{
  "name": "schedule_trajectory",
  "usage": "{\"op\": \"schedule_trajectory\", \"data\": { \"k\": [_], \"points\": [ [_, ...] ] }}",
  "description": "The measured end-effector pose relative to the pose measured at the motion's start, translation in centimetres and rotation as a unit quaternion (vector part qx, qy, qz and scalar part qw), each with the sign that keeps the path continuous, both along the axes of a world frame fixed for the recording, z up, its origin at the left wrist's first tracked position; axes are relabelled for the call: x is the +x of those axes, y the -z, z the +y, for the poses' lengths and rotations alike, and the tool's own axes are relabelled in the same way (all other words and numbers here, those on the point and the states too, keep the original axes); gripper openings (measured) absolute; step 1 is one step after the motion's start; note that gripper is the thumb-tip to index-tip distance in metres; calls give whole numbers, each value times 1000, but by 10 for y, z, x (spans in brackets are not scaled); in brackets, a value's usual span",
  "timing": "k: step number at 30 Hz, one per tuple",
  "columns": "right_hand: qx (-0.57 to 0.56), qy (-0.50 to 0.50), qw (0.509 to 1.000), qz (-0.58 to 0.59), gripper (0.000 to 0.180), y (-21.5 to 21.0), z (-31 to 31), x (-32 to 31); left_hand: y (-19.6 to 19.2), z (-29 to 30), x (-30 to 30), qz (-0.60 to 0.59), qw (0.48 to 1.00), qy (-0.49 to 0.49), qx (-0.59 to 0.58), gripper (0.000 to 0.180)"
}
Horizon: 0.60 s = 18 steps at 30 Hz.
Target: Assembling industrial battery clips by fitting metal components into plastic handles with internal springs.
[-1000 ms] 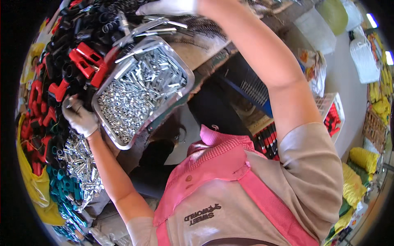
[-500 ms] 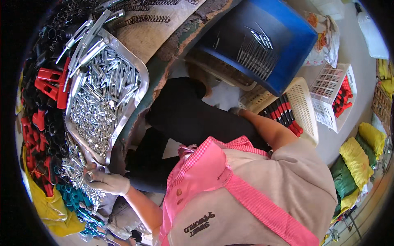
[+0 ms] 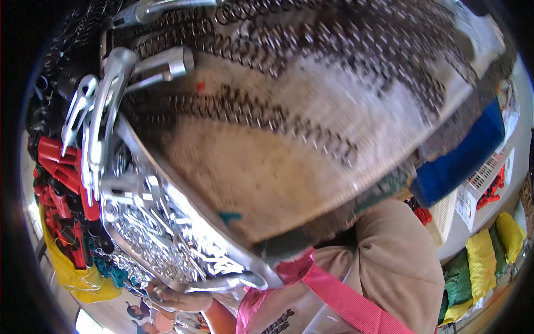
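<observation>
My left hand (image 3: 183, 299) is at the near corner of the metal tray, its fingers curled around a small silvery metal piece (image 3: 158, 293); blur hides the piece's exact kind. The metal tray (image 3: 183, 209) beside it holds a heap of shiny pins (image 3: 208, 256) and small silvery fittings (image 3: 167, 264). Slotted metal tubes (image 3: 108, 106) lie across the tray's far end. My right hand is out of sight; only its sleeve (image 3: 395, 234) shows, next to the worktable.
Rows of dark coil springs (image 3: 267, 119) lie on the worn worktable board (image 3: 267, 189). Red plastic parts (image 3: 61, 167) pile up at the left, above a yellow sack (image 3: 83, 286). A blue bin (image 3: 459, 158), a white crate (image 3: 484, 178) and yellow and green sacks (image 3: 481, 256) stand at the right.
The view has swung toward the worktable, so its board and springs now fill the middle. My right forearm has gone from sight. My left hand still holds the small metal piece.
</observation>
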State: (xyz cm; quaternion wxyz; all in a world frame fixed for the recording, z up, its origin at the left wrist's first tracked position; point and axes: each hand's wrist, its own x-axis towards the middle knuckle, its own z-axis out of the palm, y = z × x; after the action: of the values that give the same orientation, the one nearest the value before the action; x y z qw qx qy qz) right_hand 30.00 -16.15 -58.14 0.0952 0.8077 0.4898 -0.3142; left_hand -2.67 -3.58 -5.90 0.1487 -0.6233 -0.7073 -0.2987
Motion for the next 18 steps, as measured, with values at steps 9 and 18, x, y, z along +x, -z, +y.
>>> {"op": "schedule_trajectory", "data": {
  "k": [9,18],
  "points": [
    [210,98,965,122,33,-11,-49,-15,5,3,14,-46,996,-57,42,50],
    [477,61,855,193,8,-346,14,37,0,-3,-2,-309,948,0,77,35]
  ]
}}
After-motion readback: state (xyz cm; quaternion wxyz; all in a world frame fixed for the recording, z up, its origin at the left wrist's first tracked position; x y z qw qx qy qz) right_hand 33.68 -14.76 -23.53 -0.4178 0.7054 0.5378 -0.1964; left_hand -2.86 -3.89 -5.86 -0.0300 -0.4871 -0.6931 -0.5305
